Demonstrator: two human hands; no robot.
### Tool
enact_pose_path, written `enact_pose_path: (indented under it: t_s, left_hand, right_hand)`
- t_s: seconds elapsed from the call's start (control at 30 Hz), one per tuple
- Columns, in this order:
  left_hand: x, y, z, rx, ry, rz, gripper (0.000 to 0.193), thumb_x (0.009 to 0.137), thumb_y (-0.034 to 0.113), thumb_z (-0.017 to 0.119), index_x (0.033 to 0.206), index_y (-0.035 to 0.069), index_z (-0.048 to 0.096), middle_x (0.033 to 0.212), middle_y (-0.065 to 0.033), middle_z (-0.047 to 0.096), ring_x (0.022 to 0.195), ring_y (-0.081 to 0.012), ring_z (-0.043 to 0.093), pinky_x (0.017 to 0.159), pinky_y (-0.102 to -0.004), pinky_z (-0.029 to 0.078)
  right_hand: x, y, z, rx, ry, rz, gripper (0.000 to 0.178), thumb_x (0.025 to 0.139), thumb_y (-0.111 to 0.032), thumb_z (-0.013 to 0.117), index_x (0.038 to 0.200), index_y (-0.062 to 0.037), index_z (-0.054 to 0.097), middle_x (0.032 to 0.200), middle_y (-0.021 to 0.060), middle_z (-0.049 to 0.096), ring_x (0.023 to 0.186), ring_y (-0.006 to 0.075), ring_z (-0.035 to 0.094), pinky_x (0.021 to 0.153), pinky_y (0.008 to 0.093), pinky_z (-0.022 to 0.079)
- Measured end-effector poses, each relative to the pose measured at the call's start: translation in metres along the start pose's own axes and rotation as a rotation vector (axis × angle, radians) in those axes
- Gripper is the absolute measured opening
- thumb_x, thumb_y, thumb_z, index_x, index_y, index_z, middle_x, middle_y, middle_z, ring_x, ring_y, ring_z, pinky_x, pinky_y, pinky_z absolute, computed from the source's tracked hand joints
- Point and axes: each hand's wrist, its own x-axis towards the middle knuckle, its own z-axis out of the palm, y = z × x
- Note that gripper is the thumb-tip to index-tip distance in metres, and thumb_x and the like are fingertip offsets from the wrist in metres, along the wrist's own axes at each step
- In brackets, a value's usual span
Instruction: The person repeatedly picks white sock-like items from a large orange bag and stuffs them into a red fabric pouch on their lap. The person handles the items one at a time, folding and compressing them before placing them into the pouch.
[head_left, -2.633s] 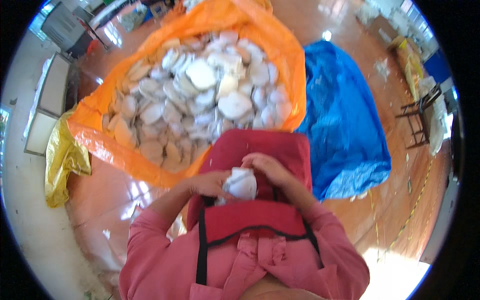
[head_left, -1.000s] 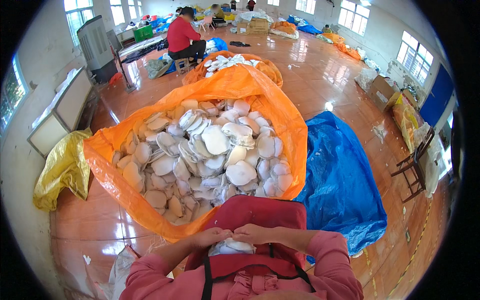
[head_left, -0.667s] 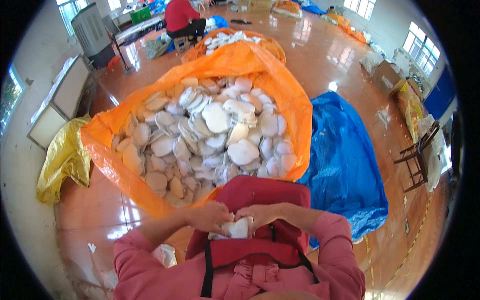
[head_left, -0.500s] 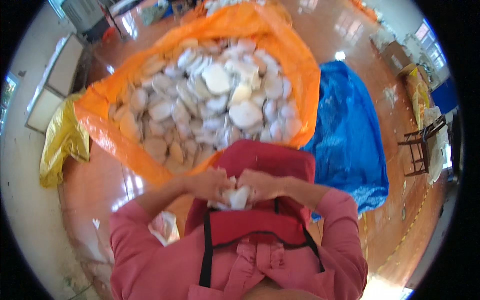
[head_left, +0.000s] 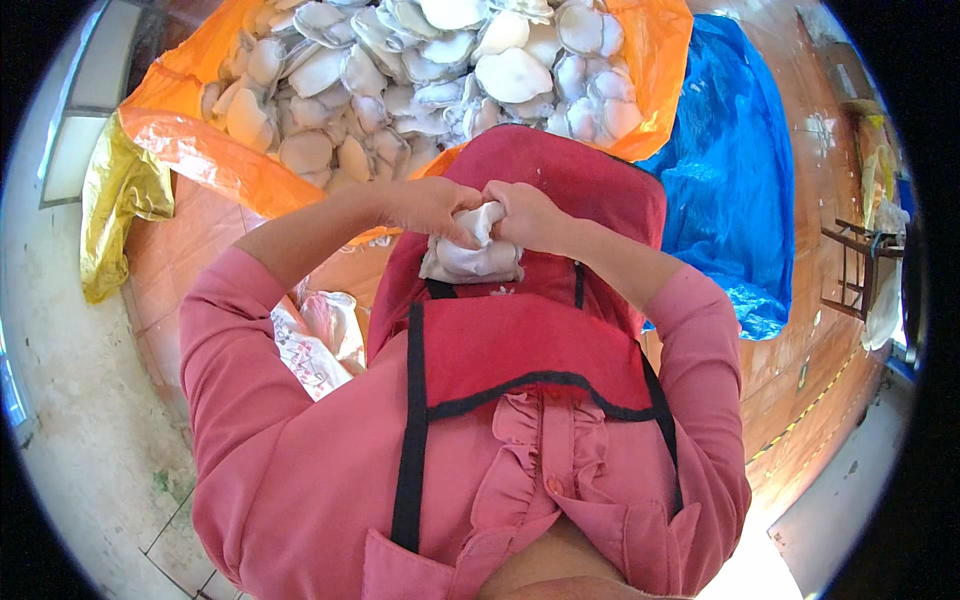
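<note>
Both of my hands meet above the red apron (head_left: 560, 170) over my lap, closed on a crumpled, soft white pad (head_left: 483, 222). My left hand (head_left: 430, 207) grips its left side with the thumb in front. On the other side, the fingers of my right hand (head_left: 527, 215) pinch its upper right edge. Just below the hands rests a white bundle (head_left: 480, 263), touching the apron; whether it is joined to the pad I cannot tell. Beyond my knees, several rounded white pads (head_left: 513, 76) lie heaped in an open orange sack (head_left: 215, 160).
A blue sack (head_left: 720, 190) lies right of the orange one. At the left, a yellow sack (head_left: 125, 205) leans by the wall. A printed plastic bag (head_left: 310, 345) is on the floor by my left elbow. A dark wooden chair (head_left: 855, 268) stands far right.
The view has tilted down, so the heap and my hands appear higher. Both hands keep hold of the white pad, and more of the bundle below shows now.
</note>
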Motion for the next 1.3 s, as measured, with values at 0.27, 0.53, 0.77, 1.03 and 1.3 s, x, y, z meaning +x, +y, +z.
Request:
enact_pose_path:
  t_s: [0.27, 0.53, 0.77, 1.03, 1.3]
  left_hand:
    - [-0.006, 0.004, 0.015, -0.087, 0.147, -0.044, 0.041, 0.081, 0.020, 0.071, 0.118, 0.006, 0.061, 0.105, -0.0050, 0.067, 0.099, -0.0145, 0.060, 0.089, -0.0310, 0.047]
    - [-0.026, -0.018, 0.033, -0.715, 0.472, 0.117, 0.028, 0.091, 0.016, 0.067, 0.114, 0.003, 0.061, 0.100, -0.0022, 0.065, 0.091, -0.0096, 0.061, 0.078, -0.0260, 0.050]
    - [-0.020, -0.024, 0.055, -0.898, 0.605, 0.137, 0.041, 0.093, 0.019, 0.066, 0.128, 0.003, 0.054, 0.114, -0.0053, 0.062, 0.102, -0.0119, 0.058, 0.087, -0.0285, 0.048]
    - [-0.032, -0.027, 0.058, -0.676, 0.408, 0.205, 0.070, 0.084, 0.021, 0.076, 0.142, 0.006, 0.040, 0.129, -0.0064, 0.057, 0.119, -0.0172, 0.052, 0.101, -0.0318, 0.042]
    - [-0.018, -0.016, 0.055, -0.648, 0.329, 0.124, 0.079, 0.078, 0.020, 0.082, 0.142, 0.004, 0.040, 0.130, -0.0035, 0.056, 0.120, -0.0166, 0.052, 0.105, -0.0334, 0.039]
  right_hand:
    - [0.010, -0.007, 0.004, -0.105, -0.026, 0.100, 0.033, 0.072, -0.023, 0.073, 0.100, -0.0059, 0.065, 0.094, 0.0175, 0.069, 0.093, 0.0361, 0.065, 0.076, 0.0455, 0.050]
    - [-0.044, 0.013, -0.003, 0.416, 0.296, -0.116, 0.054, 0.079, -0.020, 0.075, 0.125, -0.0042, 0.052, 0.123, 0.0123, 0.055, 0.116, 0.0256, 0.054, 0.100, 0.0384, 0.042]
    - [-0.030, 0.010, 0.010, 0.403, 0.303, -0.030, 0.067, 0.080, -0.020, 0.078, 0.136, -0.0030, 0.045, 0.131, 0.0134, 0.054, 0.121, 0.0246, 0.052, 0.102, 0.0345, 0.042]
    - [-0.009, 0.018, -0.003, 0.669, 0.115, 0.013, 0.060, 0.081, -0.011, 0.075, 0.134, -0.0030, 0.048, 0.125, 0.0081, 0.057, 0.117, 0.0180, 0.053, 0.100, 0.0333, 0.043]
    - [-0.017, 0.024, 0.010, 1.004, 0.125, 0.069, 0.055, 0.085, -0.008, 0.069, 0.133, -0.0080, 0.041, 0.118, 0.0101, 0.057, 0.111, 0.0189, 0.055, 0.094, 0.0345, 0.047]
